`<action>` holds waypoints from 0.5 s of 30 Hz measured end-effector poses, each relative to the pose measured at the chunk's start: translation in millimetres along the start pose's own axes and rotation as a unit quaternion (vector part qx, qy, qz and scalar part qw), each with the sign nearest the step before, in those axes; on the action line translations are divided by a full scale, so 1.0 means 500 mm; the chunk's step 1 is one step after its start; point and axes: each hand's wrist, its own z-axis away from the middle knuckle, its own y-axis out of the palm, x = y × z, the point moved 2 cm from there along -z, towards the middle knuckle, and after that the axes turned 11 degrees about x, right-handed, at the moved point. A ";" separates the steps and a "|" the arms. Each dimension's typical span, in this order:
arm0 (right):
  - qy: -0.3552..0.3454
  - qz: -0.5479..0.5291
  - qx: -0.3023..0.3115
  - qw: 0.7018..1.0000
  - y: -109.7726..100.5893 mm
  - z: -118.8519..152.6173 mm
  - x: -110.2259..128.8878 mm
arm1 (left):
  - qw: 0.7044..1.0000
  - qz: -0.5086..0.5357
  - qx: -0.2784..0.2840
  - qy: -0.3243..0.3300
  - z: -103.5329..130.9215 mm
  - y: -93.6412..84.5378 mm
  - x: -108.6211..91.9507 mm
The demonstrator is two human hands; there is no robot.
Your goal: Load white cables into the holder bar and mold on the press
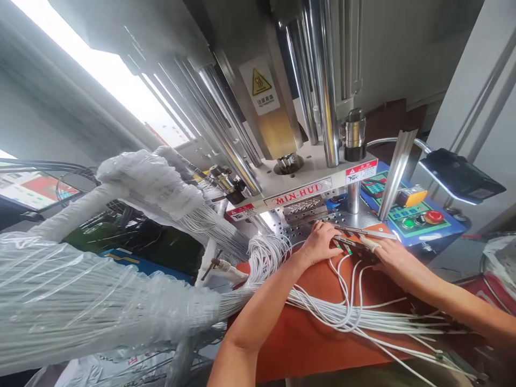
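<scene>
On the orange work surface (pixel 298 349), my left hand (pixel 321 242) is closed at the left end of a metal mold bar, in front of the press plate (pixel 296 199). My right hand (pixel 387 252) is closed at the bar's right part; a pale wrap covers one finger. Between the hands lie small green-and-metal connector ends (pixel 347 249) with white cables (pixel 355 285) running down from them. What exactly the fingertips pinch is too small to tell. A bundle of white cables (pixel 387 320) crosses the surface below my hands.
The press column (pixel 278 129) with a heat warning label stands ahead. A control box (pixel 435 228) with green and red buttons and a black lamp (pixel 463 174) are at the right. Plastic-wrapped cable bundles (pixel 100 301) fill the left; a coiled cable bunch (pixel 266 258) sits beside the press.
</scene>
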 end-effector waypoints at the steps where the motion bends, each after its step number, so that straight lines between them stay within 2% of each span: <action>1: -0.004 -0.001 -0.007 1.000 -0.001 -0.006 -0.009 | 1.000 0.003 -0.017 -0.008 0.001 -0.006 0.004; 4: -0.005 0.017 -0.009 1.000 -0.026 -0.053 -0.031 | 0.996 0.004 -0.077 -0.043 0.004 -0.038 0.024; 8: -0.030 0.047 0.012 0.998 -0.059 -0.183 -0.044 | 0.984 0.015 -0.127 -0.122 0.017 -0.087 0.085; 12: -0.056 -0.016 0.028 0.998 -0.050 -0.328 -0.046 | 0.961 0.037 -0.155 -0.227 0.039 -0.112 0.164; 15: -0.072 -0.055 0.025 0.996 -0.040 -0.408 -0.050 | 0.944 0.059 -0.175 -0.272 0.047 -0.116 0.211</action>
